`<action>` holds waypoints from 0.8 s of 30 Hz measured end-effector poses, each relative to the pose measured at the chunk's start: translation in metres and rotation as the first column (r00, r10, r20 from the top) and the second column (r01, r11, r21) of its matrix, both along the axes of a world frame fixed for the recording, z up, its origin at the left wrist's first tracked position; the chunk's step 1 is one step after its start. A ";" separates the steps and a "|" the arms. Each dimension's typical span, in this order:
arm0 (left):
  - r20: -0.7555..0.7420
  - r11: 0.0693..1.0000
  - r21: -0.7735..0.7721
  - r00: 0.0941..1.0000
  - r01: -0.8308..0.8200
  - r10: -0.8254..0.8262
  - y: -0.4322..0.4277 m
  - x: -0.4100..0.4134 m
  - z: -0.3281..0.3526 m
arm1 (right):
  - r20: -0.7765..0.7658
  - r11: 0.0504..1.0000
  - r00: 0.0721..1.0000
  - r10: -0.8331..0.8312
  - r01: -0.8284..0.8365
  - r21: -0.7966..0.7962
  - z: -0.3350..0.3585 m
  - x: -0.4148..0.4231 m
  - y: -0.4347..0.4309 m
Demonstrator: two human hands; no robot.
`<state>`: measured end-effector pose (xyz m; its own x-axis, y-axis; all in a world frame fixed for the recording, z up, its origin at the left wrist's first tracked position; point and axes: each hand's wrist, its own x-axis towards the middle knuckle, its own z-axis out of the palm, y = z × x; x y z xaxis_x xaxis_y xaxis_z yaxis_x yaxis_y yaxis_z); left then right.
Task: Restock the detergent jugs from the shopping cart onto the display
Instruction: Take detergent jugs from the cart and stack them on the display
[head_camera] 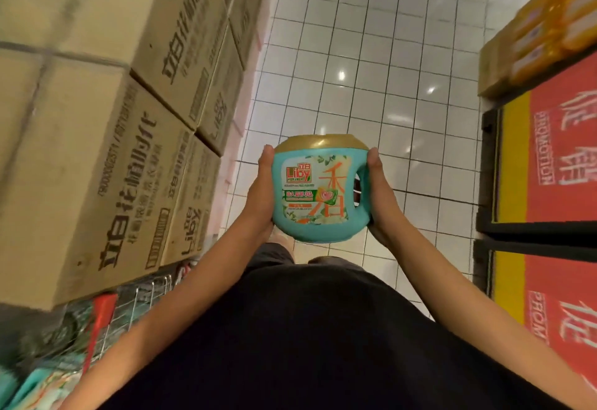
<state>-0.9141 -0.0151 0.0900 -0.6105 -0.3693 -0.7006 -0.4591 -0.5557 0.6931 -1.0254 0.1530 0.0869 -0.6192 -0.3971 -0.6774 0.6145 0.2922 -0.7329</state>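
A teal detergent jug point(315, 190) with a gold cap and a Liby label is held upright in front of me, above the tiled floor. My left hand point(261, 193) grips its left side with the thumb up along the edge. On the other side, my right hand point(378, 196) grips the handle. At the lower left is the shopping cart point(129, 300), a wire basket with a red handle, and more teal jugs point(42, 380) lie in it, blurred.
Stacked brown cardboard boxes point(97, 138) fill the left side, above the cart. On the right stands a display base with red and yellow promotion panels point(562, 157); orange-yellow packs point(549, 28) sit on top. White tiled floor point(371, 54) runs between them.
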 end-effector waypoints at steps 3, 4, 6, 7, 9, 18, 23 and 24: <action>0.002 1.000 -0.002 1.000 0.031 -0.031 -0.046 -0.034 0.004 | 0.000 1.000 1.000 -0.018 0.018 0.002 0.015 -0.026 -0.045; 0.001 0.999 -0.001 0.999 0.037 -0.037 -0.063 -0.043 0.005 | -0.010 1.000 1.000 -0.019 0.019 0.006 0.018 -0.035 -0.060; -0.008 1.000 0.001 0.999 0.031 -0.031 -0.094 -0.062 0.006 | -0.016 1.000 1.000 -0.022 0.022 0.011 0.028 -0.053 -0.091; -0.017 1.000 -0.002 0.999 0.027 -0.027 -0.109 -0.072 0.006 | -0.013 1.000 1.000 -0.020 0.020 0.000 0.032 -0.062 -0.105; -0.035 0.999 -0.023 0.999 0.030 -0.030 -0.136 -0.090 0.008 | -0.016 1.000 1.000 -0.001 0.001 -0.031 0.035 -0.079 -0.132; -0.066 0.985 -0.036 0.984 -0.170 0.168 -0.238 -0.129 0.002 | -0.050 0.964 0.963 0.265 -0.265 0.005 0.028 -0.156 -0.258; -0.098 0.925 -0.029 0.922 -0.379 0.374 -0.296 -0.138 0.000 | -0.041 0.870 0.874 0.484 -0.486 -0.081 0.019 -0.201 -0.354; -0.096 0.902 -0.021 0.899 -0.432 0.428 -0.307 -0.141 0.001 | -0.034 0.840 0.845 0.534 -0.534 -0.090 0.018 -0.209 -0.373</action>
<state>-1.0555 -0.3219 0.0906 -0.4436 -0.6371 -0.6303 -0.1186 -0.6554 0.7459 -1.2343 -0.2201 0.1046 -0.2979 -0.7278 -0.6177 0.3772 0.5047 -0.7765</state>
